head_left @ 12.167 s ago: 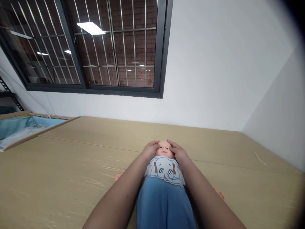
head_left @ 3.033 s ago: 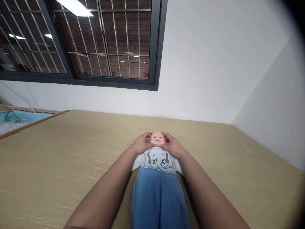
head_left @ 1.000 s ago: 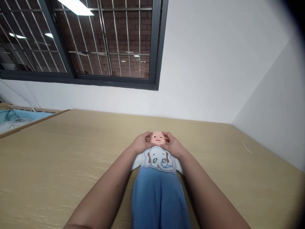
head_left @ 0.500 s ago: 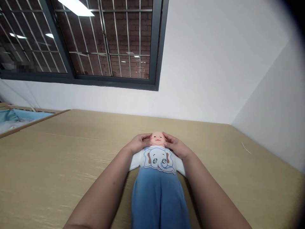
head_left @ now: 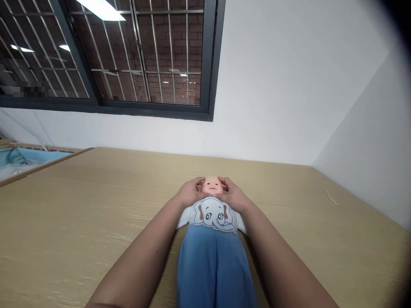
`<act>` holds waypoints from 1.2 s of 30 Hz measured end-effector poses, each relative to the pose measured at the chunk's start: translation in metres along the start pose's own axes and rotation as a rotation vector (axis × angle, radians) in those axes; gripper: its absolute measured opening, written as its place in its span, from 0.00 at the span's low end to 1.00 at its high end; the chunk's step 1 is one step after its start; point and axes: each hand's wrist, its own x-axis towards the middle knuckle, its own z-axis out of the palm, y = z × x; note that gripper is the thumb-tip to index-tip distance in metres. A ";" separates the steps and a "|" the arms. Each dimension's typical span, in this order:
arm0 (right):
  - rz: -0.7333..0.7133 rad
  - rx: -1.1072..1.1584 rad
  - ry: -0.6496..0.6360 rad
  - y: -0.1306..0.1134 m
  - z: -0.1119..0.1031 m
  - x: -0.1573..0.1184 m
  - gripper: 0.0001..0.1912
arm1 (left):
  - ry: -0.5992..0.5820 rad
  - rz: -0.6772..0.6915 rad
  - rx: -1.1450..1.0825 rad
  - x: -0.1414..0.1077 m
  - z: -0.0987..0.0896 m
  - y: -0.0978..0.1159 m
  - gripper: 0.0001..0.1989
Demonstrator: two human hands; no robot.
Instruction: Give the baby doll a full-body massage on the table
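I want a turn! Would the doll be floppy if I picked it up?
The doll's smooth head looks firm, so it probably won't squash. The blue trousers look soft and loose, so they may dangle. The doll, face up, seems unlikely to roll.

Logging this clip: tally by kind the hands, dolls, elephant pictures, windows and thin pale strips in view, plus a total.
Hands (left hand, right hand): 2
Doll: 1
Elephant picture: 1
Window: 1
Thin pale strip: 1
Total: 6
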 end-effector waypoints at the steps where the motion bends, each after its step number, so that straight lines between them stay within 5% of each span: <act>1: -0.002 0.013 -0.008 0.001 -0.001 0.000 0.44 | 0.003 0.002 0.003 0.000 -0.001 -0.001 0.40; 11: -0.055 0.286 -0.161 0.014 -0.013 0.001 0.40 | -0.222 0.045 -0.292 -0.002 -0.016 -0.004 0.39; 16: 0.007 0.307 -0.120 0.016 -0.013 0.003 0.38 | -0.198 0.058 -0.268 -0.001 -0.020 -0.008 0.38; 24: 0.031 -0.002 0.028 -0.001 0.002 0.000 0.46 | -0.018 -0.019 -0.027 -0.001 -0.003 0.000 0.39; 36: -0.065 0.158 -0.090 0.024 -0.012 0.006 0.40 | -0.218 0.017 -0.277 -0.001 -0.016 -0.008 0.43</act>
